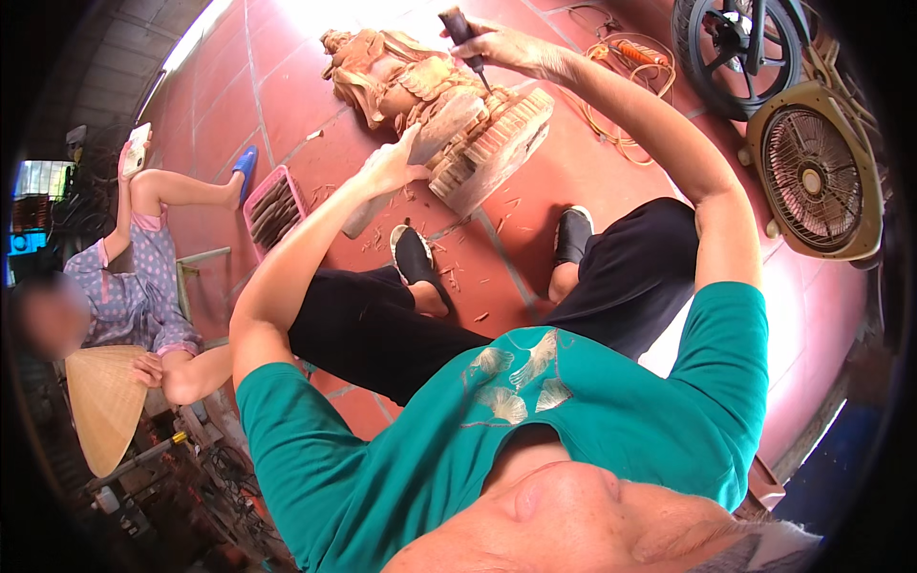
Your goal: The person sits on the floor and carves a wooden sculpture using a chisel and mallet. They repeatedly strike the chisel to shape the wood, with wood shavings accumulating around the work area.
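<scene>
A carved wooden statue [390, 81] lies on its side on the tiled floor before me, its ridged base [511, 143] toward the right. My right hand [506, 48] is closed round the dark handle of a carving chisel [461, 31]; the thin metal shaft points down at the base. In my left hand [390, 170] is a thick club-like wooden mallet [453, 126], one end lying over the base and the other sticking out below the palm. Fingers under that hand are partly hidden.
Wood shavings [458, 272] litter the floor between my shoes. At left, a pink basket [298, 181] holds several dark tools, near a seated person [134, 286] with a phone and a conical hat [103, 401]. A fan [812, 177], wheel [740, 48] and orange cable [611, 134] are at right.
</scene>
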`<move>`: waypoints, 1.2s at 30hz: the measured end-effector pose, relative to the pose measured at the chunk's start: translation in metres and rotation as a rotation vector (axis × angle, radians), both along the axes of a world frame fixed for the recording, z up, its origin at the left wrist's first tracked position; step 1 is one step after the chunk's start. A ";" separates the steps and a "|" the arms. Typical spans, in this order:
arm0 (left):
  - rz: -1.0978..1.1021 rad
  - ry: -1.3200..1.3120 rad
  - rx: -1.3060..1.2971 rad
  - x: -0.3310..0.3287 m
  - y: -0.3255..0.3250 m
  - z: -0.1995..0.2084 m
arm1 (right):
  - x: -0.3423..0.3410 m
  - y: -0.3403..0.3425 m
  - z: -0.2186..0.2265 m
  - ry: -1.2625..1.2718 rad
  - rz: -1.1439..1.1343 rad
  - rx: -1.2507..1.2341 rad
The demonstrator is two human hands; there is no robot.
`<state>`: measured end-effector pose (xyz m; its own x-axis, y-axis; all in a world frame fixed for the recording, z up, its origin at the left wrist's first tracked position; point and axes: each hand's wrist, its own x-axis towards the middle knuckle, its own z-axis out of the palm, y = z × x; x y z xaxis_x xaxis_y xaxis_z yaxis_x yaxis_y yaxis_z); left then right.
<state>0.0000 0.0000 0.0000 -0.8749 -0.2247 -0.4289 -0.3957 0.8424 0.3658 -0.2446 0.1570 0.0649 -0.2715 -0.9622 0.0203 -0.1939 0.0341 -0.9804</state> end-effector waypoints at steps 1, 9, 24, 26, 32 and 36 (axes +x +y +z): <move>0.033 0.061 0.047 0.009 0.001 -0.004 | -0.004 -0.002 -0.016 0.052 0.030 0.003; 0.570 0.193 0.554 0.044 0.043 -0.035 | 0.002 -0.010 -0.081 0.066 0.408 -0.142; 1.078 0.670 1.105 0.048 0.153 -0.046 | 0.015 -0.023 -0.105 0.339 0.479 -0.051; 1.072 0.672 1.138 0.046 0.154 -0.049 | 0.013 -0.023 -0.104 0.369 0.485 -0.062; 1.051 0.644 1.165 0.033 0.157 -0.057 | -0.008 -0.028 -0.111 0.295 0.497 -0.048; 1.072 0.742 1.214 0.039 0.158 -0.068 | 0.003 -0.027 -0.101 0.396 0.527 -0.280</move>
<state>0.0393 0.1581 -0.0680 -0.6404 -0.6595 -0.3936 -0.0161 -0.5009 0.8654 -0.2416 0.1298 -0.0364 0.3065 -0.9078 0.2862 -0.4585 -0.4043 -0.7914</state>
